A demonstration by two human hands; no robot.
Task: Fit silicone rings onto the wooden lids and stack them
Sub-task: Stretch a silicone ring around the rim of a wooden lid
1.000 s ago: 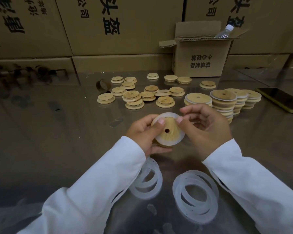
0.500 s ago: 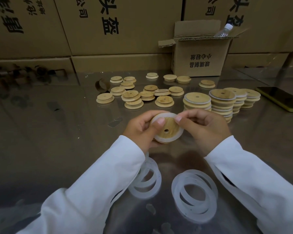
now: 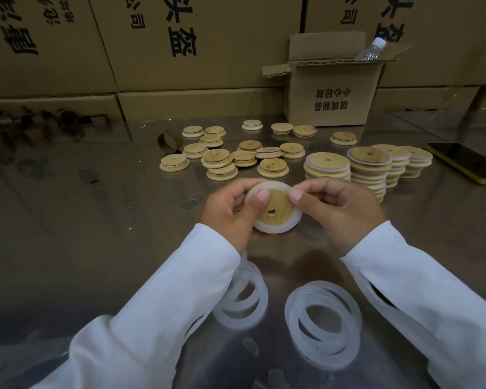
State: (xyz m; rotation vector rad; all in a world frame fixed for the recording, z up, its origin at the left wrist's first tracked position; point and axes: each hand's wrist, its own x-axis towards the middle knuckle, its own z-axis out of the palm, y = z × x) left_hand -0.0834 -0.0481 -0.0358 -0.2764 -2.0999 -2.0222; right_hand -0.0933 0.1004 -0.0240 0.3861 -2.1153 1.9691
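Note:
Both hands hold one round wooden lid (image 3: 277, 210) with a small centre hole, tilted toward me above the table. A white silicone ring (image 3: 286, 227) sits around its raised middle. My left hand (image 3: 230, 214) grips the lid's left edge, thumb pressing on the ring. My right hand (image 3: 340, 209) pinches the ring at the lid's upper right edge. Loose silicone rings lie in two piles, one pile (image 3: 324, 322) near my right sleeve and another pile (image 3: 244, 299) partly under my left sleeve. Stacks of ringed lids (image 3: 369, 169) stand just beyond my right hand.
Several bare wooden lids (image 3: 222, 161) lie scattered at the table's middle back. An open cardboard box (image 3: 331, 91) with a plastic bottle (image 3: 372, 50) stands behind them. A phone (image 3: 466, 161) lies at the right edge. Large cartons wall the back. Tape cores (image 3: 169, 140) sit at left.
The lid has tipped and shifted slightly away from me. My thumbs have worked along the ring's upper edge, and the ring now sits lower around the lid.

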